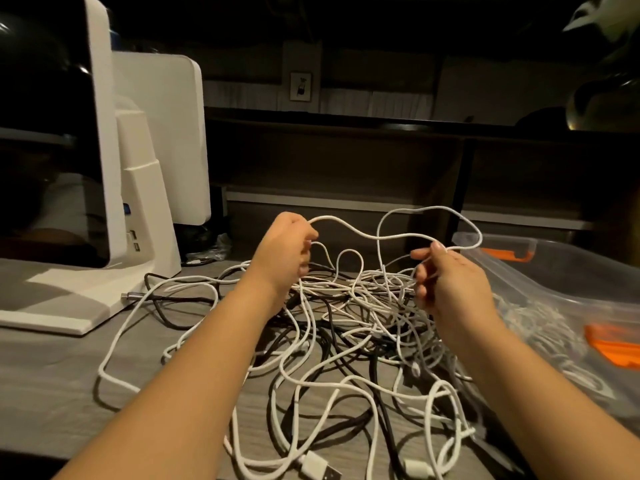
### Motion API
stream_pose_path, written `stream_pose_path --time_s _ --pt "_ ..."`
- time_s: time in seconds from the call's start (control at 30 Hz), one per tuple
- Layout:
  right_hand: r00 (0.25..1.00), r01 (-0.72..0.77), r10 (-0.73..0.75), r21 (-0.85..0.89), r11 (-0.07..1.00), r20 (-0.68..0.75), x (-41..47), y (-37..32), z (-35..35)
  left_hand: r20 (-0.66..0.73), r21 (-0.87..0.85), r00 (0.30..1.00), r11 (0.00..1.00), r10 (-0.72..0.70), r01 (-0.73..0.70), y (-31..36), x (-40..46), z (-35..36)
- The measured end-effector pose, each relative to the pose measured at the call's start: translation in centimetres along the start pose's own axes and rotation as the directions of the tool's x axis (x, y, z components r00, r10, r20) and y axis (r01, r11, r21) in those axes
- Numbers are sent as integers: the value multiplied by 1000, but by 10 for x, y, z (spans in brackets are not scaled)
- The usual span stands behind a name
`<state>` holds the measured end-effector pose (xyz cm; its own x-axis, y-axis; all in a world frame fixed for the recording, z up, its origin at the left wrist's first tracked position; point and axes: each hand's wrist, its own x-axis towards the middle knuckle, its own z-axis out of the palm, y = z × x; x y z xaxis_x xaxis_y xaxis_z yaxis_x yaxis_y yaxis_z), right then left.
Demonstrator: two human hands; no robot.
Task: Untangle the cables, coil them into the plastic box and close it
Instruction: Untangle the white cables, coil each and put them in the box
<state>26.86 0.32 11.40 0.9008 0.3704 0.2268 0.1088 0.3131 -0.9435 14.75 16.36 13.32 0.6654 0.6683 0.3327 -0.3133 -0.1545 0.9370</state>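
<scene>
A tangle of white and black cables is spread over the grey table between my forearms. My left hand grips one white cable above the pile. That cable arcs to the right and loops up, where my right hand pinches it between thumb and fingers, with more white strands passing under its palm. The clear plastic box with orange latches sits at the right; some white cable lies inside it.
A white machine with a dark window stands on the left of the table, its base near a black cable with a metal plug. White USB plugs lie at the front edge. A dark shelf runs behind.
</scene>
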Motion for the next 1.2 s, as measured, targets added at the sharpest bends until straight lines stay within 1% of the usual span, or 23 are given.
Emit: stream_pose_path --time_s 0.07,0.13,0.2,0.27,0.3,0.4,0.43,0.47,0.57,0.6,0.63,0.67,0.7,0.77,0.8,0.83,0.87,0.93,0.97,1.03,1.07,1.13,1.2 --pt "1000 -17 16 -152 988 -9 -1 -1 0 88 -224 993 970 -80 98 2 -3 4" --pt "999 46 -47 -386 922 8 -3 -1 1 133 -346 983 924 -123 163 4 -7 7" --pt "991 129 -116 -589 798 61 -5 0 1 123 -376 981 907 -153 188 5 -8 8" --pt "983 176 -154 -751 636 99 -5 0 -1 94 -376 980 905 -175 198 5 -8 6" --pt "980 184 -171 -812 554 105 -3 0 -3 88 -406 978 890 -188 208 5 -8 5" --pt "974 160 -202 -936 313 99 -1 -2 -6 73 -525 976 824 -205 212 4 -7 4" --pt "969 161 -224 -954 254 104 -1 -3 -5 59 -533 976 820 -211 210 3 -7 5" --pt "960 172 -256 -959 226 112 -3 -4 -4 40 -520 975 829 -219 207 3 -7 6" --pt "920 221 -370 -949 224 127 -10 -9 0 -29 -419 983 895 -183 155 2 -7 11" --pt "896 261 -420 -937 233 145 -12 -10 1 -43 -384 986 914 -161 132 1 -7 12" --pt "860 333 -475 -909 249 185 -14 -10 2 -47 -354 989 928 -143 117 1 -7 13" --pt "810 437 -529 -862 258 252 -15 -10 4 -45 -324 990 940 -131 109 1 -8 13" --pt "738 563 -575 -793 234 355 -17 -10 6 -36 -291 992 951 -118 102 1 -9 14" --pt "561 774 -607 -617 142 564 -25 -9 12 16 -195 997 977 -81 82 0 -11 16" --pt "493 838 -595 -530 129 634 -28 -6 15 66 -136 996 988 -60 68 0 -14 17" --pt "458 872 -568 -469 138 684 -29 -4 17 127 -89 991 994 -47 59 1 -16 18" --pt "463 879 -530 -448 167 710 -29 -2 20 184 -60 982 997 -43 55 1 -18 19" --pt "542 840 -483 -469 274 688 -30 -1 23 242 -34 969 998 -46 55 0 -21 21" --pt "548 835 -498 -473 280 672 -30 -1 24 250 -26 967 998 -47 56 -1 -21 21" --pt "531 843 -529 -480 244 663 -28 0 25 259 -29 965 998 -51 60 -1 -21 21" --pt "569 819 -502 -502 277 652 -27 1 25 267 -42 962 997 -51 64 -1 -21 21" --pt "678 735 -420 -563 378 604 -22 4 22 285 -103 957 991 -47 79 0 -21 22" --pt "726 688 -418 -575 443 546 -18 7 19 278 -161 960 984 -34 81 0 -21 23"
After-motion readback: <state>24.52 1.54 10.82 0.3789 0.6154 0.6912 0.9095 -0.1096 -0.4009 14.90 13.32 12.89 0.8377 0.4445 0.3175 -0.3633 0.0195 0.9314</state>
